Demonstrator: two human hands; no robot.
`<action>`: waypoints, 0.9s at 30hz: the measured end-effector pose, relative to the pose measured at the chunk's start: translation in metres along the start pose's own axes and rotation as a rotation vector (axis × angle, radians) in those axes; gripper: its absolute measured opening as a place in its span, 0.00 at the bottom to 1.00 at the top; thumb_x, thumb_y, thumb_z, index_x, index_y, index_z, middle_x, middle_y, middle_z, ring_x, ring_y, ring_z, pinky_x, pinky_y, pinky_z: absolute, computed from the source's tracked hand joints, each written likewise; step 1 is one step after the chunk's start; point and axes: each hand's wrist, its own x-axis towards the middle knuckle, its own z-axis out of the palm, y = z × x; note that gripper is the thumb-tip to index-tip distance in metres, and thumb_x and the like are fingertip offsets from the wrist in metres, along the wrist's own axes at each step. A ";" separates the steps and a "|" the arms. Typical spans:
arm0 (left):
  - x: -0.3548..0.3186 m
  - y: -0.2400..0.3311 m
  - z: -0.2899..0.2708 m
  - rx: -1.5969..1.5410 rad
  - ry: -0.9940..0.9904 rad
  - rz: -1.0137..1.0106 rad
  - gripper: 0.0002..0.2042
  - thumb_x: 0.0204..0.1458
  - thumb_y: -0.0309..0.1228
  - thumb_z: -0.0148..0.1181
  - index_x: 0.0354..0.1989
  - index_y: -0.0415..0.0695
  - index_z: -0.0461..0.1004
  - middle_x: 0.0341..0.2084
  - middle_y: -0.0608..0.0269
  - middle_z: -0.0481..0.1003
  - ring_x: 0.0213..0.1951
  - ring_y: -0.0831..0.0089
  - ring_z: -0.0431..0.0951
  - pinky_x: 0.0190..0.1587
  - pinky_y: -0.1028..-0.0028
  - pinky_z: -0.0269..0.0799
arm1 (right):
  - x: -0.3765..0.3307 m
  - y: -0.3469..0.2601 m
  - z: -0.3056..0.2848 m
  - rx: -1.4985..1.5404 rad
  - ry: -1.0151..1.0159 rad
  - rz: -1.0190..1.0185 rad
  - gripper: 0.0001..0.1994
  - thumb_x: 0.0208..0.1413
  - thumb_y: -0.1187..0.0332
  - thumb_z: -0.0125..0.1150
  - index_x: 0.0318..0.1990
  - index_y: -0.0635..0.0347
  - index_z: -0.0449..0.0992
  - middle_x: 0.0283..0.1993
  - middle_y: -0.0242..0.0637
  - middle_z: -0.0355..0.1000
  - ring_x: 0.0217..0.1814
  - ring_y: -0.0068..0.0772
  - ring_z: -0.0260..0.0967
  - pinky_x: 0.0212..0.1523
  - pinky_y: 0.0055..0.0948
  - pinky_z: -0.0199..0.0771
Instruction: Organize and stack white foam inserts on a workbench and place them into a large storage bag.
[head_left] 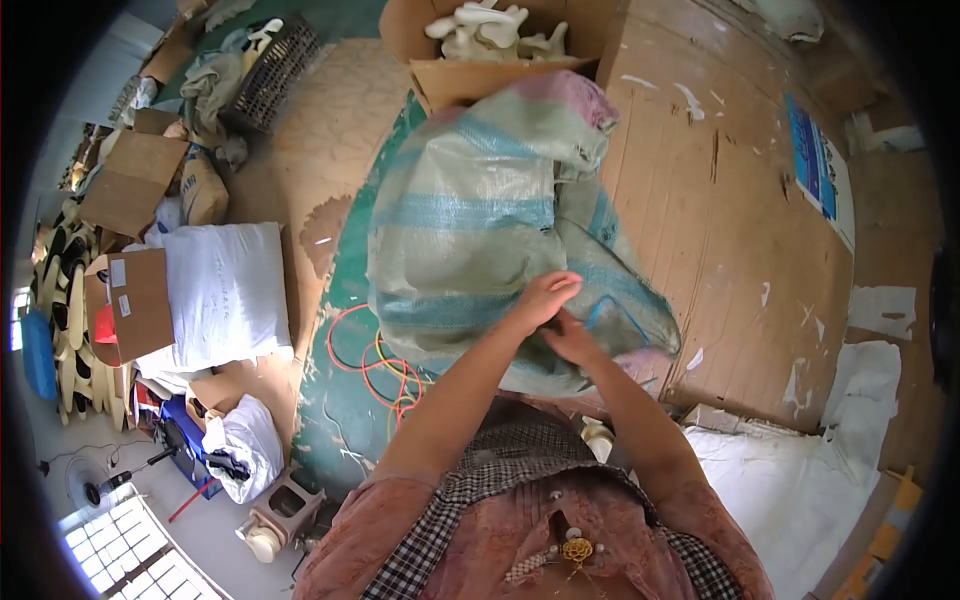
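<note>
Green floor [345, 420], worn wooden boards [700, 200], possibly window [120, 545] lower-left.

A worn wooden plank worktable [740, 230], flecked with white paint, carries a large pale-green woven plastic sack with blue stripes [480, 220], 1 open brown cardboard box of white moulded pieces [480, 60], and a blue printed sheet [812, 160].

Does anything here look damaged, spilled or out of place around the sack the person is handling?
Both hands, left hand and right hand, meet at the near end of the woven sack, which looks intact. The wooden worktop under it is scuffed, with white patches. Red and yellow cords lie in a loose tangle on the green floor. Nothing has spilled.
</note>
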 end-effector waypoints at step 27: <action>-0.114 0.145 -0.207 0.427 0.801 0.221 0.07 0.41 0.26 0.50 0.27 0.39 0.73 0.24 0.60 0.74 0.24 0.70 0.73 0.25 0.70 0.68 | -0.090 -0.081 0.032 0.402 -0.188 -0.181 0.27 0.51 0.58 0.57 0.55 0.64 0.62 0.45 0.51 0.70 0.42 0.44 0.71 0.42 0.37 0.72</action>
